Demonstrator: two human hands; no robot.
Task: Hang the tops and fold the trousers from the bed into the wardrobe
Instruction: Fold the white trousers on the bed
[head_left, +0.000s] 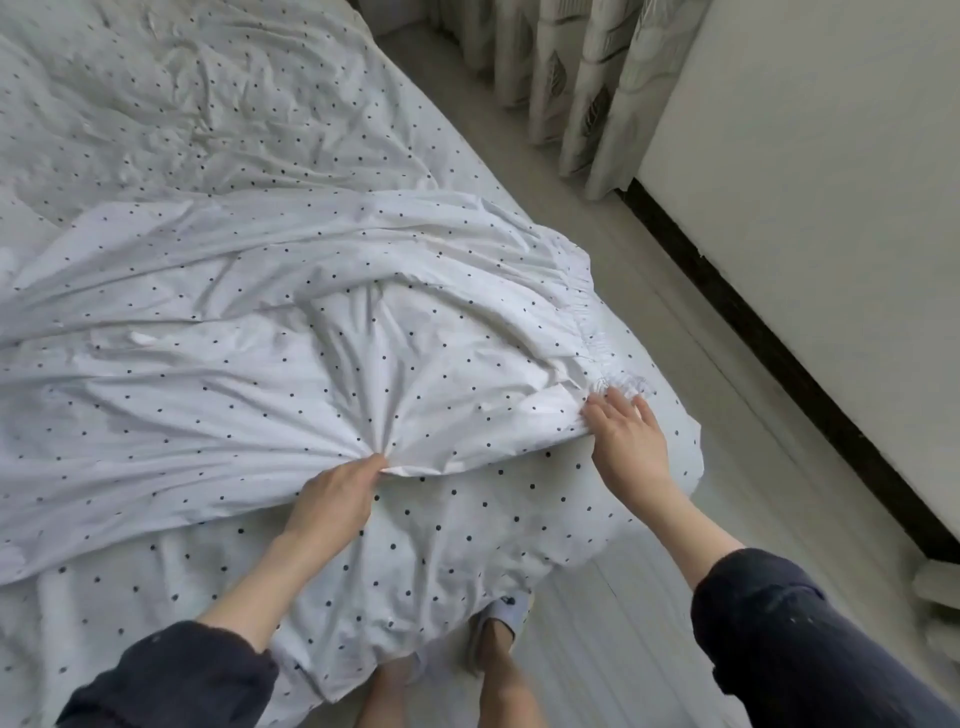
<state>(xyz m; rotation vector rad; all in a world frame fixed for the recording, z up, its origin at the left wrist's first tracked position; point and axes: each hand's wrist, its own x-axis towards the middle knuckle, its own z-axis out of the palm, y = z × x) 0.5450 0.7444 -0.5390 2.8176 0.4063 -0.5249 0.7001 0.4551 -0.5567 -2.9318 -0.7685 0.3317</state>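
Observation:
A white sheet with small dark dots lies rumpled across the bed, which has the same dotted cover. My left hand pinches a bunch of the sheet's near edge, and creases fan out from the grip. My right hand rests with spread fingers on the sheet's gathered elastic corner near the bed's right corner. No tops or trousers are in view.
Pale floor runs along the bed's right side. Leaf-patterned curtains hang at the top. A white wall with a dark skirting strip stands on the right. My feet are at the bed's near edge.

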